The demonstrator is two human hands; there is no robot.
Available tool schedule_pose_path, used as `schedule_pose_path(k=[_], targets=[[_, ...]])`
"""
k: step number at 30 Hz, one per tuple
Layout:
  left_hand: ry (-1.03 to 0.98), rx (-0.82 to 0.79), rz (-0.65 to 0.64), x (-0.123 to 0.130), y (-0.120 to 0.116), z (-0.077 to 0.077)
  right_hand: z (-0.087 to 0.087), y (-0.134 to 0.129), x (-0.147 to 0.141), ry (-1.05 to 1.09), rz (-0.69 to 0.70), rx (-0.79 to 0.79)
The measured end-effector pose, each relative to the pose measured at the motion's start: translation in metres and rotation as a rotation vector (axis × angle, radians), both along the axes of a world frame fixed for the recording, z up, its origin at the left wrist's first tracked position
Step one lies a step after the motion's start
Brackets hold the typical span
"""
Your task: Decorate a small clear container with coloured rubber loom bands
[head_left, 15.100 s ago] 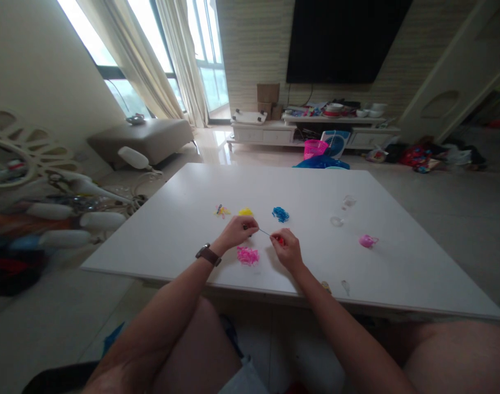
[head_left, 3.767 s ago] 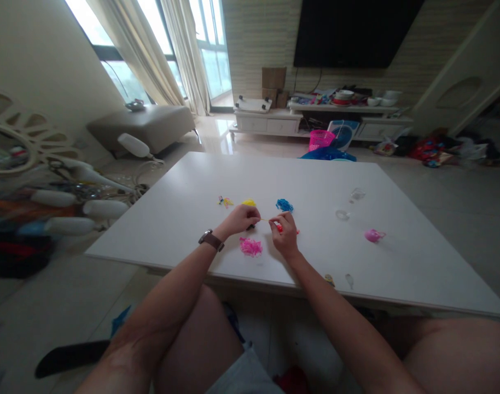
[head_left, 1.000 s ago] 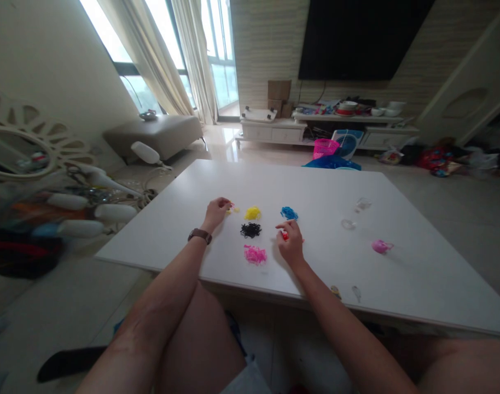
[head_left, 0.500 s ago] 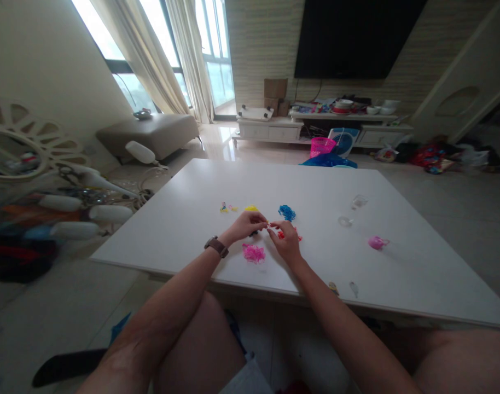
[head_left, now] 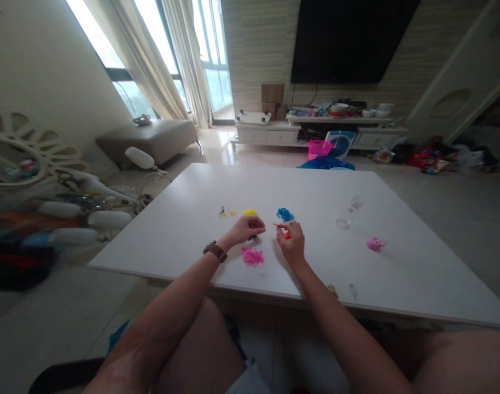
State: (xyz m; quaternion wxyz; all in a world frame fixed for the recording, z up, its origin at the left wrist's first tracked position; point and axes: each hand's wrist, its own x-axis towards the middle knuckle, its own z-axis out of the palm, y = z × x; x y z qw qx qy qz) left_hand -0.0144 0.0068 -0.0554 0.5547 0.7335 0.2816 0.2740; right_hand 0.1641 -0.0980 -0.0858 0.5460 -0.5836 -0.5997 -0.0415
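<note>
My left hand [head_left: 250, 227], with a brown watch [head_left: 215, 250] on its wrist, is closed in a pinch above the table; a tiny yellow bit shows at its fingertips. Facing it, my right hand [head_left: 291, 239] pinches a small red band [head_left: 277, 225]. The two hands are slightly apart. Around them lie piles of what look like rubber loom bands: pink bands [head_left: 253, 257] in front, yellow bands [head_left: 250, 212] behind my left hand, blue bands [head_left: 285, 214] behind my right. Red bands [head_left: 286, 235] are partly hidden by my right hand, and a dark pile [head_left: 252, 237] sits under my left.
On the white table [head_left: 184, 219], small figures [head_left: 222, 211] lie at the left. To the right are a clear ring [head_left: 343, 223], a clear plastic piece [head_left: 356, 203] and a pink item [head_left: 376, 244]. Two small objects, one a clear piece [head_left: 353, 291], lie by the near edge.
My hands were together at the fingertips and are now apart. A red band now shows between my right fingers. The view has shifted slightly.
</note>
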Motion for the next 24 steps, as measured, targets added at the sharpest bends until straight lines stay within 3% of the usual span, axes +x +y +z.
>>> schedule_pose_path(k=[7,12,17,20,24], targets=[[0.018,0.068,0.056,0.000,0.002,0.000,-0.004,-0.008,0.017,0.052,-0.155,-0.086],[-0.002,-0.007,0.023,-0.001,-0.001,0.002,-0.004,-0.008,0.015,0.006,-0.218,-0.160],[-0.011,-0.055,0.001,0.000,-0.004,0.003,-0.005,-0.008,0.015,-0.016,-0.241,-0.130],[-0.021,-0.076,-0.007,0.002,-0.005,0.003,-0.003,-0.009,0.013,-0.018,-0.169,-0.122],[-0.024,-0.096,-0.040,0.004,-0.006,0.000,0.000,-0.011,0.005,-0.064,0.058,-0.093]])
